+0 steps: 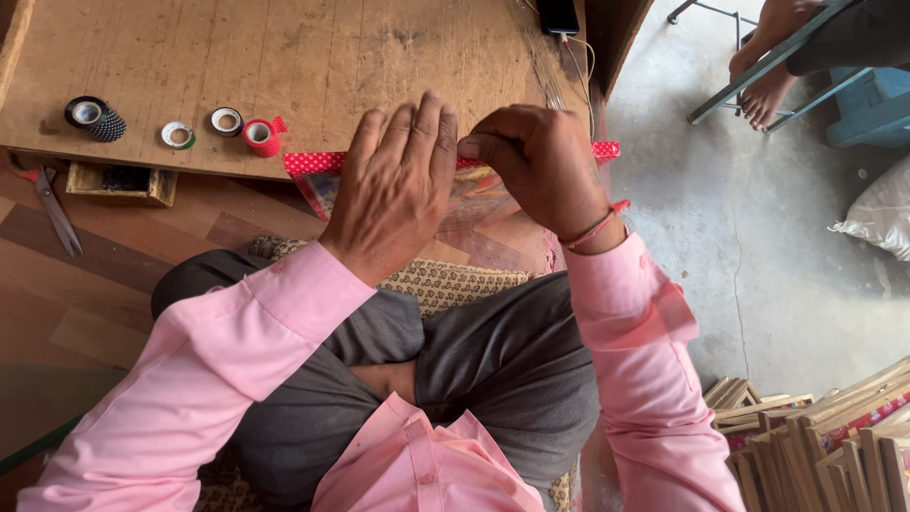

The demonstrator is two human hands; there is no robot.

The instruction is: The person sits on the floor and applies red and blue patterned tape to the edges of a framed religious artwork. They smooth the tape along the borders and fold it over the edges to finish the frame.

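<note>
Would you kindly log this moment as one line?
left hand flat on framed picture | right hand pinching red dotted tape on its top edge | tape rolls on board

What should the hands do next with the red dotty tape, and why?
Probably slide the right hand rightward along the tape, pressing it down. The left hand lies flat over the piece, and the tape's end past the right hand looks unpressed.

Left hand (396, 180) flat, right hand (540, 166) pinching
</note>
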